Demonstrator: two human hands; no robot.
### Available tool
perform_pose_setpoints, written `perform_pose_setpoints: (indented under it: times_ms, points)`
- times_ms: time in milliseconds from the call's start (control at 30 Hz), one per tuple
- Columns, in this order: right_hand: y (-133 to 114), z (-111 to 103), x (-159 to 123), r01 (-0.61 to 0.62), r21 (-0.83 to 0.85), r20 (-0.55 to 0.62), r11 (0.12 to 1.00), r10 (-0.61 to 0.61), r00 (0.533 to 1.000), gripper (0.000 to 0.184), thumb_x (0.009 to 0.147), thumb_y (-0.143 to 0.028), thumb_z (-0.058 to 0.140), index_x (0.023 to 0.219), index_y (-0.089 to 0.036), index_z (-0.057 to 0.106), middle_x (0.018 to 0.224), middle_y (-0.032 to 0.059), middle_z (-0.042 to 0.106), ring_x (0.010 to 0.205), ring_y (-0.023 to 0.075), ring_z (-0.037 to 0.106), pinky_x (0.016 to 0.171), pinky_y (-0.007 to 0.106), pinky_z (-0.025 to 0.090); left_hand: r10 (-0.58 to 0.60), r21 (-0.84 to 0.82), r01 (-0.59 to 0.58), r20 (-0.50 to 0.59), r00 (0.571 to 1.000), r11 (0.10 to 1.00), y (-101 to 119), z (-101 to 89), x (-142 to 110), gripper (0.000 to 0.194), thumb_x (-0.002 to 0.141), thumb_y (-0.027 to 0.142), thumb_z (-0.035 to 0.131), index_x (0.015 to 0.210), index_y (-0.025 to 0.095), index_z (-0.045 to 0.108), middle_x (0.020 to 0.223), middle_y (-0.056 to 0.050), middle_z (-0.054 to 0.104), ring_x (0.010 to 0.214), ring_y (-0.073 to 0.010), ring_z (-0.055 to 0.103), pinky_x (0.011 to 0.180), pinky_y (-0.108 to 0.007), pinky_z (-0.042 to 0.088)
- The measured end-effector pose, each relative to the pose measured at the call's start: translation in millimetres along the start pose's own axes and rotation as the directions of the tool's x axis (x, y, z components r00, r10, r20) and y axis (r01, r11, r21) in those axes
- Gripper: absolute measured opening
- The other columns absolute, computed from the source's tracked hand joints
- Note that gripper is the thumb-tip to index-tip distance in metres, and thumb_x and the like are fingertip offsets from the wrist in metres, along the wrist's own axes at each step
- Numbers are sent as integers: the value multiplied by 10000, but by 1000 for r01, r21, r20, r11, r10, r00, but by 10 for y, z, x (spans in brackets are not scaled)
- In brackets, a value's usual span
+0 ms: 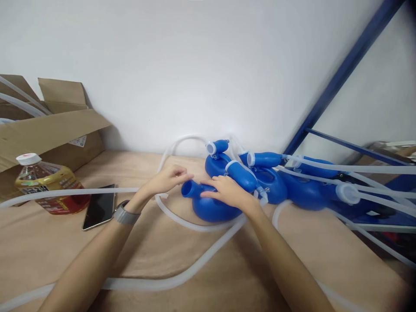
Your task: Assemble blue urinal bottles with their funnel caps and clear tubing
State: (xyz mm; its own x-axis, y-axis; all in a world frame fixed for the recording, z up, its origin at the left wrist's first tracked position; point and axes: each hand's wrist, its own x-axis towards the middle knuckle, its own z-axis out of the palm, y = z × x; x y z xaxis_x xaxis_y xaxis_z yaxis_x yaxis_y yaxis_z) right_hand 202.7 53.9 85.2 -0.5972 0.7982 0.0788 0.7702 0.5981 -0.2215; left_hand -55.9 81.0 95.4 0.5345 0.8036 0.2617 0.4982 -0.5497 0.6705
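My right hand (pixel 227 191) lies on top of a blue plastic vessel (pixel 211 209) with an open round neck pointing left, fingers bent over its body. My left hand (pixel 169 177) hovers just left of that neck, fingertips pinched together; whether it grips the end of a clear white tube (pixel 182 219) I cannot make out. A grey watch sits on my left wrist. Several more blue vessels (pixel 269 184) with capped necks and attached tubes lie behind and to the right, against the wall.
A tan cloth (pixel 162 255) covers the surface. A drink bottle (pixel 48 186) lies at left beside a black phone (pixel 99 206). Open cardboard boxes (pixel 48 125) stand at far left. A blue metal frame (pixel 341 78) leans at right. Long clear tubes cross the front.
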Motion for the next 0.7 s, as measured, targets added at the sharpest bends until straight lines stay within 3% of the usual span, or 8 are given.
perform_pose_setpoints:
  times_ms: [100, 200, 300, 367, 433, 533, 600, 700]
  points:
    - [-76, -31, -36, -9, -71, -23, 997, 7, 1000, 508, 1022, -601, 550, 1391, -279, 682, 1235, 135, 709, 1176, 320, 625, 1019, 459, 478, -92, 205, 103, -62, 994, 973, -258, 3, 31, 526, 937, 592, 537, 593, 204, 451, 570, 21, 461, 565, -123, 408, 550, -272, 300]
    - [-151, -169, -127, 12, -158, -125, 987, -32, 992, 458, 1023, -545, 583, 1385, -280, 677, 1393, 140, 643, 1334, 325, 528, 1108, 487, 430, -168, 287, 156, 15, 986, 945, -539, 55, 35, 431, 858, 576, 608, 645, 202, 606, 626, -31, 636, 568, -159, 520, 555, -285, 365]
    - [-103, -390, -271, -213, -211, -323, 954, 138, 936, 529, 1040, -576, 517, 1473, -284, 604, 1484, 147, 603, 1414, 370, 477, 1156, 562, 380, -170, 267, 147, 65, 983, 952, -634, 98, 16, 420, 855, 593, 601, 742, 202, 706, 722, -68, 734, 634, -202, 628, 619, -300, 463]
    - [8, -521, -363, -498, -139, -378, 856, 419, 826, 700, 1022, -664, 461, 1569, -228, 493, 1474, 226, 603, 1374, 441, 527, 1089, 619, 429, -156, 230, 138, 58, 986, 963, -554, 111, 5, 545, 964, 625, 432, 915, 187, 753, 888, -105, 786, 803, -241, 709, 736, -322, 531]
    - [135, -603, -419, -650, -44, -259, 759, 620, 741, 840, 989, -743, 431, 1620, -190, 405, 1442, 275, 624, 1308, 486, 597, 1022, 637, 474, -140, 118, 130, 82, 987, 984, -392, 129, -6, 674, 1040, 618, 238, 1226, 179, 714, 1185, -133, 777, 1053, -253, 728, 876, -339, 558]
    - [253, -622, -412, -633, 72, -38, 771, 636, 771, 848, 947, -778, 484, 1613, -256, 423, 1474, 209, 637, 1302, 471, 632, 1053, 617, 471, -92, -16, 97, 197, 976, 995, -119, 195, -30, 699, 983, 676, 451, 1517, 231, 521, 1503, -123, 624, 1303, -268, 643, 1029, -363, 533]
    - [266, -580, -354, -603, 101, -56, 791, 610, 790, 806, 932, -758, 535, 1576, -277, 480, 1481, 175, 642, 1315, 465, 628, 1069, 614, 466, -41, 9, 40, 229, 972, 999, 8, 252, -45, 716, 860, 594, 701, 1467, 236, 573, 1476, -117, 644, 1304, -295, 637, 1073, -390, 511]
    - [245, -473, -220, -554, 104, -199, 826, 563, 802, 762, 919, -727, 585, 1535, -282, 530, 1431, 158, 682, 1287, 460, 646, 1061, 631, 474, 36, 68, -52, 220, 975, 996, 75, 308, -53, 498, 834, 426, 738, 1281, 211, 691, 1313, -103, 729, 1191, -291, 680, 1050, -410, 518]
